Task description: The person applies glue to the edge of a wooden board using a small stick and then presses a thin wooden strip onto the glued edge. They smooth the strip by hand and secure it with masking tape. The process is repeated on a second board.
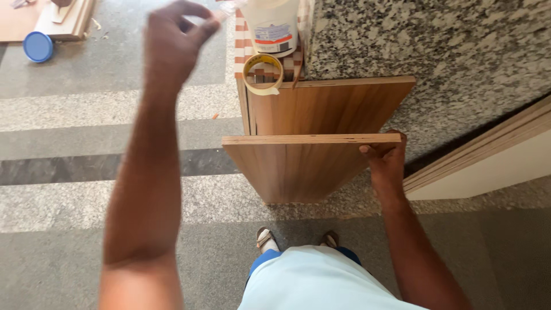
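Holding the right end of a wood board [298, 166], the right hand [385, 158] has its fingers closed on the board's top edge. That board stands on its long edge on the floor [86, 189], tilted a bit toward the person. A second board [327, 106] stands just behind it, next to the stone surface [436, 40]. The left hand [172, 43] is lifted high over the floor, well apart from both boards. Its fingers are pinched together, and it may hold something small and clear, but the hand is blurred, so I cannot tell. A roll of tape [263, 73] sits at the far left corner of the second board. A white bottle [274, 26] stands just behind the tape, at the surface's left edge. A blue lid [38, 46] lies on the floor far to the left, beside some flat wood pieces [63, 17]. Two feet in sandals [295, 240] show below the boards.
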